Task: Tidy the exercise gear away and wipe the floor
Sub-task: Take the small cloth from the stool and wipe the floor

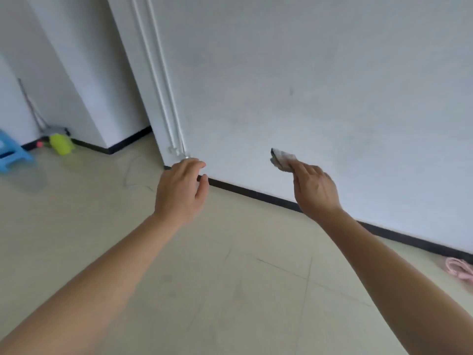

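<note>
My right hand holds a small grey-white cloth in the air in front of the white wall, the cloth sticking out past the fingertips. My left hand hovers beside it with fingers loosely curled and nothing in it. A pink coiled item, maybe a rope or band, lies on the floor at the right edge by the wall. The beige tiled floor spreads out below both arms.
A blue plastic stool stands at the far left. Beside it a yellow-green mop head with a thin handle leans in the corner. White pipes run down the wall corner. A black skirting lines the wall base.
</note>
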Demonstrator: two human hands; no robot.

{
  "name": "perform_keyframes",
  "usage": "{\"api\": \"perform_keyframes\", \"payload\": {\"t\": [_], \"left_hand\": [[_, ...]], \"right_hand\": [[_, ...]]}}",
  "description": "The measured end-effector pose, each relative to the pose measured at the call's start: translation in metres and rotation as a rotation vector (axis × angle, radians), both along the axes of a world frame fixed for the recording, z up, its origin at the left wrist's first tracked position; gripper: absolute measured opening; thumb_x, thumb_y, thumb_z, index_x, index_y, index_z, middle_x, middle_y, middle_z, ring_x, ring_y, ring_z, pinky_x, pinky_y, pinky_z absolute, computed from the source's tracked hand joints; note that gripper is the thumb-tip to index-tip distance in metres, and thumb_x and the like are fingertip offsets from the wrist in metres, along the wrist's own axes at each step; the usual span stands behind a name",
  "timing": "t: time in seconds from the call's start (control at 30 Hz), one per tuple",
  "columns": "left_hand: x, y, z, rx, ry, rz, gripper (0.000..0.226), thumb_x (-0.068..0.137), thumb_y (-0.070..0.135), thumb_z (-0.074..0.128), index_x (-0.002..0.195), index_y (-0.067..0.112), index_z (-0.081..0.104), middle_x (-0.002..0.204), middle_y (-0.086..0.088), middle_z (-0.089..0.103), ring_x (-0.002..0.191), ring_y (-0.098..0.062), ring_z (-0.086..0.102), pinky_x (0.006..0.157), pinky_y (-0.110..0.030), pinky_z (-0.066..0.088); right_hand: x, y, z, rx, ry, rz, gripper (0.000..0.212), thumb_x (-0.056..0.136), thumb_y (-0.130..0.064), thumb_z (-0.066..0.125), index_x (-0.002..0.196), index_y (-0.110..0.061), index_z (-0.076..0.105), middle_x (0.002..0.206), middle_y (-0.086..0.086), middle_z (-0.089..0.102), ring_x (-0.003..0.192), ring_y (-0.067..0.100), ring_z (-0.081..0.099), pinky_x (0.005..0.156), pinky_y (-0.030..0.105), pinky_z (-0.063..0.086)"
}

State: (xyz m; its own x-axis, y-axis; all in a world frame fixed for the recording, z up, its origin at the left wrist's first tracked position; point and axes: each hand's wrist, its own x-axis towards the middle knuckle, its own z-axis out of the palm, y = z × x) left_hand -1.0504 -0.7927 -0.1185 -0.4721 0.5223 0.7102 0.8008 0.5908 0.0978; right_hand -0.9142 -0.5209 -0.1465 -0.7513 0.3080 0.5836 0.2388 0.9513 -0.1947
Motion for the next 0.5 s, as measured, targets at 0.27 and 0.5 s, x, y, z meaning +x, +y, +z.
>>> {"api": "perform_keyframes", "payload": {"t": [0.27, 0.5], "left_hand": [[-0.016, -0.224, 0.010, -0.182, 0.005, 0.427, 0.031, 0.089, 0.027, 0.048, 0.111, 0.011, 0.062, 0.114, -0.008, 0.063, 0.098, -0.030, 0.062, 0.077, -0.041, 0.048], [-0.059, -0.447, 0.021, -0.205, 0.006, 0.751, 0.036, 0.092, 0.031, 0.040, 0.111, 0.011, 0.064, 0.123, -0.010, 0.063, 0.112, -0.029, 0.059, 0.088, -0.045, 0.047]], "right_hand": [[-0.125, -0.208, 0.017, 0.046, 0.014, 0.409, 0.036, 0.093, -0.008, 0.048, 0.126, -0.017, 0.057, 0.108, 0.001, 0.071, 0.099, 0.031, 0.061, 0.076, 0.039, 0.046], [-0.259, -0.433, 0.026, 0.083, -0.005, 0.631, 0.035, 0.095, -0.010, 0.049, 0.128, -0.017, 0.058, 0.112, 0.004, 0.071, 0.100, 0.030, 0.063, 0.080, 0.040, 0.048]]}}
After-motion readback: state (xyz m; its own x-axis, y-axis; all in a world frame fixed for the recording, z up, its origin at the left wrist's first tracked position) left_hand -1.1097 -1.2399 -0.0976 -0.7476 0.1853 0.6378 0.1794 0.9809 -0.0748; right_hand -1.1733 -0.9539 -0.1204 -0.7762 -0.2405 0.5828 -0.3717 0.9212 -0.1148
